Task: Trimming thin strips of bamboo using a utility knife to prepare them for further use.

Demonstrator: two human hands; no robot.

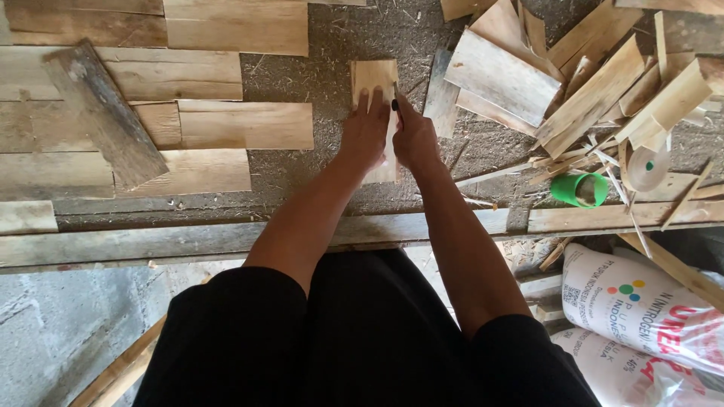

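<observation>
A small pale wooden board (374,78) lies upright in the middle of a sawdust-covered work surface (317,83). My left hand (365,133) presses flat on the board, fingers spread along its lower half. My right hand (413,138) sits just to the right of it, closed around a thin dark pencil-like tool (395,96) whose tip meets the board's right edge. Both forearms reach forward from my dark-clothed lap.
Flat planks (226,124) cover the left side, with one weathered grey board (105,113) lying askew on them. A heap of offcuts (588,83) fills the right. A green cup (579,189) and a tape roll (648,167) lie near a printed white sack (648,309).
</observation>
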